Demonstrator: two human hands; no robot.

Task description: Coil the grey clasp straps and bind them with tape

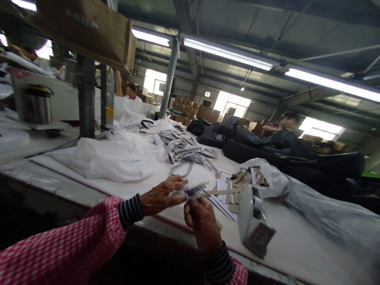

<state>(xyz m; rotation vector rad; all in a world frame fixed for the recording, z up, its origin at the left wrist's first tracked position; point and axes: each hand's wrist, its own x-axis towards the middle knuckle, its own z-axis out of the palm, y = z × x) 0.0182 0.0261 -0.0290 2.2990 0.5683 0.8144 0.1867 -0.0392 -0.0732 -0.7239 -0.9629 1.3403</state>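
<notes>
Near the front edge of the table, my left hand (pixel 164 194) is closed on one side of a small clear plastic wrapper (pixel 194 191) with something dark in it. Thumb and fingers of my right hand (pixel 203 219) pinch its lower right side. What lies inside the wrapper is too blurred to name. Just beyond my hands lie loose grey straps (pixel 181 148) in a tangled heap. To the right of the wrapper are white and brown card strips (pixel 227 194), and beside them stands a grey tape dispenser (pixel 255 223).
White plastic sheeting (pixel 113 158) covers the table's left part. Black padded covers (pixel 267 152) are piled at the back right, with clear plastic film (pixel 332 206) before them. A metal post (pixel 86 95) and a brown paper bag (pixel 89 31) stand upper left. Co-workers sit farther back.
</notes>
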